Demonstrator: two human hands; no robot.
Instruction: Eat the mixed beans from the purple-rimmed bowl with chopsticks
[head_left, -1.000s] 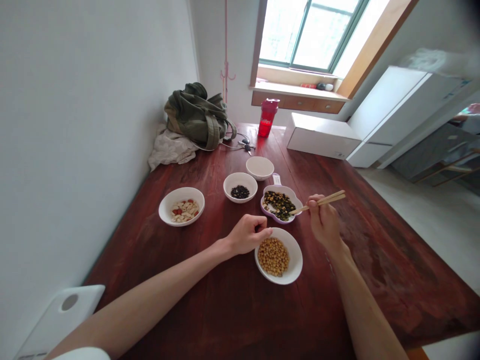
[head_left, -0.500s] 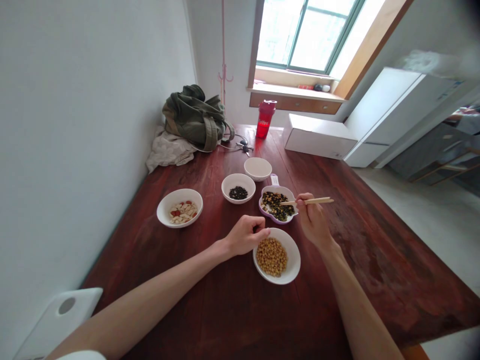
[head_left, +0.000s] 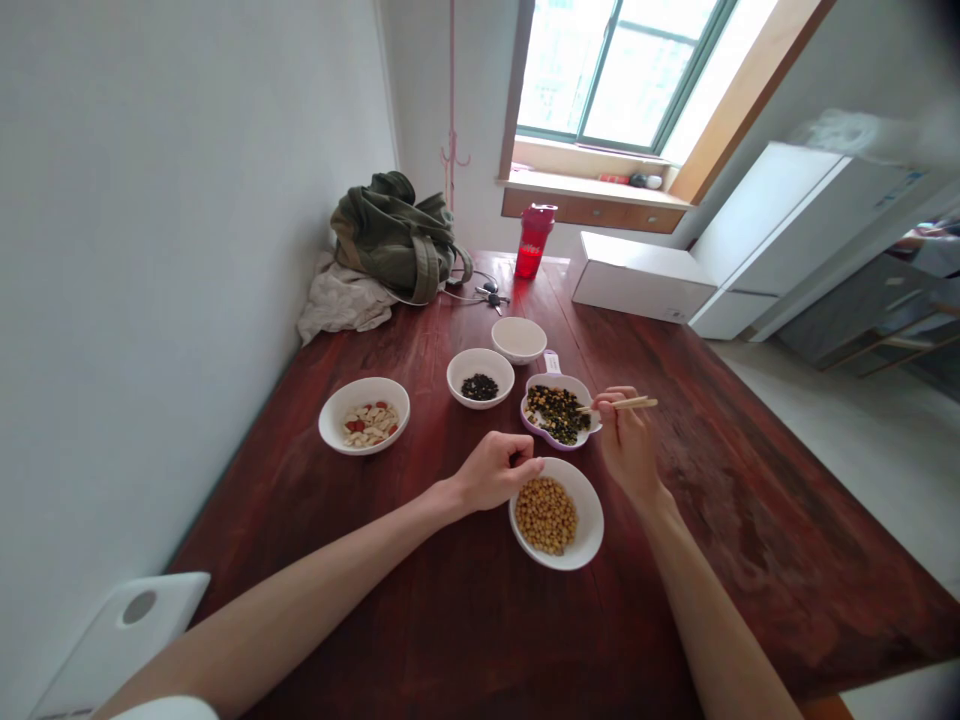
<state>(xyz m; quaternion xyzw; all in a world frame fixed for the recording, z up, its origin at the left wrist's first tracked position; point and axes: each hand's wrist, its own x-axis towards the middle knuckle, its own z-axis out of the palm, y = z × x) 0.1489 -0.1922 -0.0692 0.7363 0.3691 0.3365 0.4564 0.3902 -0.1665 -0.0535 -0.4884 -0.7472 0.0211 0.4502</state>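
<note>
My left hand (head_left: 495,470) is closed on the rim of a white bowl (head_left: 590,530), its thumb along the edge; round yellow beans (head_left: 547,515) lie inside. My right hand (head_left: 628,445) grips a pair of wooden chopsticks (head_left: 637,403). Their tips reach into a purple-edged white dish (head_left: 534,431) with a short handle, among mixed dark and yellow beans (head_left: 559,412). Just left of that dish, a white bowl (head_left: 457,380) contains small black pieces. Behind it stands another white bowl (head_left: 519,342), with no contents visible.
A white bowl (head_left: 328,420) of pale and reddish pieces stands on the left of the dark red table (head_left: 450,620). Farther back are a green bag (head_left: 390,240), keys (head_left: 491,292), a red shaker bottle (head_left: 533,245) and a white box (head_left: 641,280). A wall borders the left.
The chopstick tips have shifted right within the purple-edged dish, and my right hand has moved slightly with them. My left hand stays at the bowl's rim. The whole view has shifted slightly.
</note>
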